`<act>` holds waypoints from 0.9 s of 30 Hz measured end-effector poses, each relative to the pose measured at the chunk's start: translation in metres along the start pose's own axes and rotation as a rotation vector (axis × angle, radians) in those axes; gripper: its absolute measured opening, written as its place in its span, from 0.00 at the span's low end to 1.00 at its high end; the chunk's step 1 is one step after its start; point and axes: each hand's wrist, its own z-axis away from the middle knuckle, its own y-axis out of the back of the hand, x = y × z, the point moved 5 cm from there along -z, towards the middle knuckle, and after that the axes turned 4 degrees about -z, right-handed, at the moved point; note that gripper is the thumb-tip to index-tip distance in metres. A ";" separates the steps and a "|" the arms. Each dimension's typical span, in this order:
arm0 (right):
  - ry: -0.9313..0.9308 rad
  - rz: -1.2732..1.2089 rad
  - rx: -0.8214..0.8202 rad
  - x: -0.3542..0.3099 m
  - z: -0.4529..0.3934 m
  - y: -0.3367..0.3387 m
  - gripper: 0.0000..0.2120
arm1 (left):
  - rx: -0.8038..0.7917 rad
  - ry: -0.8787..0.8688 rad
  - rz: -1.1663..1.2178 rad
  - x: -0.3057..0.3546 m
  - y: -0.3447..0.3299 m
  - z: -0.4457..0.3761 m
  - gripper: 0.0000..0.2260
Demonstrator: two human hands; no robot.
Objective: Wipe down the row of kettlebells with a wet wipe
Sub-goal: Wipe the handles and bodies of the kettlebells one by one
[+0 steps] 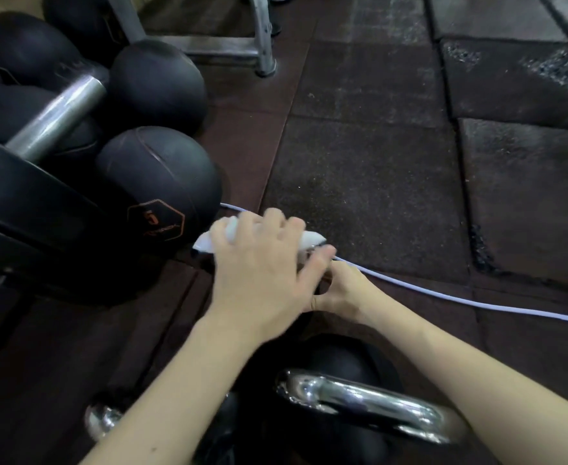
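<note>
Dark rubber gym floor tiles (369, 182) lay under the work area. Left hand (262, 263) pressed a white wet wipe (309, 238), fingers curled over it. Right hand (339, 293) gripped something hidden beneath. Nearest black kettlebell with chrome handle (363, 401) sat below both forearms, toward the body.

Dark medicine balls (156, 182) and a rack (34, 209) wall off the left, while the rubber floor (376, 162) lies open to the right past a white cable (443, 297)

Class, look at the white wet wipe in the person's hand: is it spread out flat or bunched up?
Bunched up. The wet wipe shows only as crumpled white ends poking out either side of the left hand, whose fingers curl over it.
</note>
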 end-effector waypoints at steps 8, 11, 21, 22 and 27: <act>-0.009 0.081 -0.052 -0.012 0.007 0.002 0.36 | 0.038 -0.072 0.085 -0.009 -0.001 0.008 0.20; -0.035 0.072 -0.053 -0.014 0.026 0.012 0.39 | 0.014 0.068 0.091 -0.026 0.003 0.013 0.21; -0.136 0.089 0.060 -0.060 0.143 0.108 0.41 | -0.013 0.657 0.661 -0.085 0.037 0.060 0.12; -0.136 0.098 0.074 -0.072 0.151 0.120 0.40 | -0.006 0.672 0.677 -0.080 0.049 0.067 0.13; -0.009 0.151 0.076 -0.139 0.181 0.162 0.38 | 0.082 0.552 0.700 -0.040 0.126 0.077 0.13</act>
